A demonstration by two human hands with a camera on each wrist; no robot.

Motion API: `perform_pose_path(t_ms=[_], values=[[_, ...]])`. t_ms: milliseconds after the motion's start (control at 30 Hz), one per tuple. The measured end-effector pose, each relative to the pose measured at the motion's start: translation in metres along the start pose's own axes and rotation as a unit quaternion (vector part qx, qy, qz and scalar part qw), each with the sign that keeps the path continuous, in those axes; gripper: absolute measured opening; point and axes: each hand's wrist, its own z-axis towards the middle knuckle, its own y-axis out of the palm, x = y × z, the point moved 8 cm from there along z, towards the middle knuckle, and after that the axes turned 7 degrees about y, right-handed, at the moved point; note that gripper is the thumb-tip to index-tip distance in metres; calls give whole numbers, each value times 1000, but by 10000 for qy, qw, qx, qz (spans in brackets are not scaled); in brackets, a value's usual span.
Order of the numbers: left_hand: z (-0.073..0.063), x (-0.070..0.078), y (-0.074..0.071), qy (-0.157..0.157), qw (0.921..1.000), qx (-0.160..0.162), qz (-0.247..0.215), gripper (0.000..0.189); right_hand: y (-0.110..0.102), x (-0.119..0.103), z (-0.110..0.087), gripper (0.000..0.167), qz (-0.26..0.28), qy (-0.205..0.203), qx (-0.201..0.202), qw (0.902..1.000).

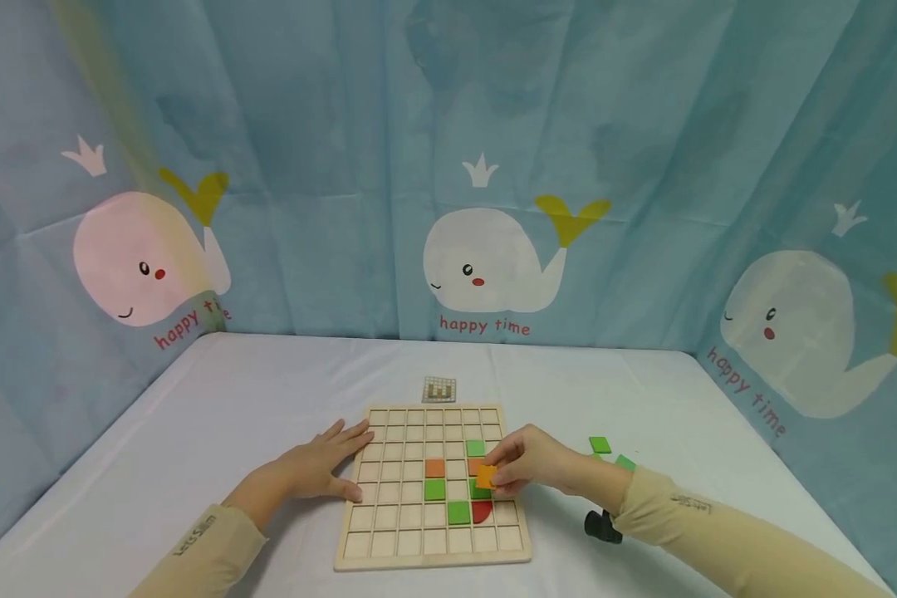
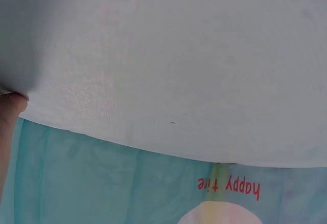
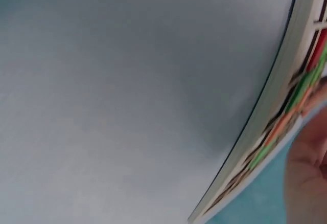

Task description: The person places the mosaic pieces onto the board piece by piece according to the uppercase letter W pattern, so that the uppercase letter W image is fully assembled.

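A wooden grid board (image 1: 359, 546) lies on the white table. My left hand (image 1: 321, 463) rests at its left edge, fingers straight and spread; a bit of this hand (image 2: 11, 112) shows in the left wrist view. Over the right part of the board, my right hand (image 1: 532, 461) pinches a yellow-orange square tile (image 1: 486, 477) between thumb and fingers. Under and around that tile, cells hold a light green tile (image 1: 475, 448), orange tiles (image 1: 434, 468), green tiles (image 1: 458, 512) and a red rounded piece (image 1: 482, 510). The right wrist view catches the board's edge (image 3: 245, 147) steeply.
Behind the board lies a small card with a grid pattern (image 1: 438, 390). Loose green tiles (image 1: 600, 445) lie right of the board, partly behind the right forearm. A black object (image 1: 603, 526) sits below that forearm. A blue whale-print curtain (image 1: 329, 274) hangs behind the table.
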Motion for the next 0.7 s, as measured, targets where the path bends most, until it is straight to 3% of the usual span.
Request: perform_pose_path(t_ms=[267,700], values=[[0,0,1,-92,10000,8,-32,98,17,-10,4,20,-437,-195,164,9987],[-2,2,-2,-102,9999,4,-113,98,47,-14,17,14,-600,-274,125,9977]])
